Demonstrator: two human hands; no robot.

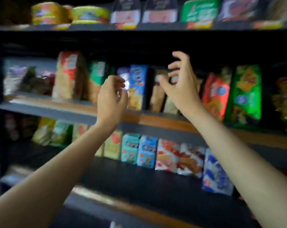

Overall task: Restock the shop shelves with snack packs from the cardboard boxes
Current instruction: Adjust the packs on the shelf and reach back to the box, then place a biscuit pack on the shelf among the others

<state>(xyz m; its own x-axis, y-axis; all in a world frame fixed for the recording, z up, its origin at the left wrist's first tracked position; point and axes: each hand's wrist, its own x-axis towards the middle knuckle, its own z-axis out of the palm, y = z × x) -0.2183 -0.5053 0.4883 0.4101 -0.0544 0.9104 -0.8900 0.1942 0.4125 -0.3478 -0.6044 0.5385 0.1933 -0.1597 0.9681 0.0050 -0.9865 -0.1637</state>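
Note:
Both my hands are raised in front of the middle shelf (45,111). My left hand (112,97) hovers with loosely curled fingers and holds nothing, just in front of a blue snack pack (137,86). My right hand (180,83) has spread, bent fingers and is empty, in front of tan packs (157,97) in the row. Red (216,96) and green (247,92) packs stand to the right. The picture is blurred. No cardboard box is in view.
The top shelf (93,27) carries yellow tubs and upright dark packs. The lower shelf (156,181) holds a row of teal, blue and red-white packs along its back, with dark bare board in front. A dark shelf frame runs down the left side.

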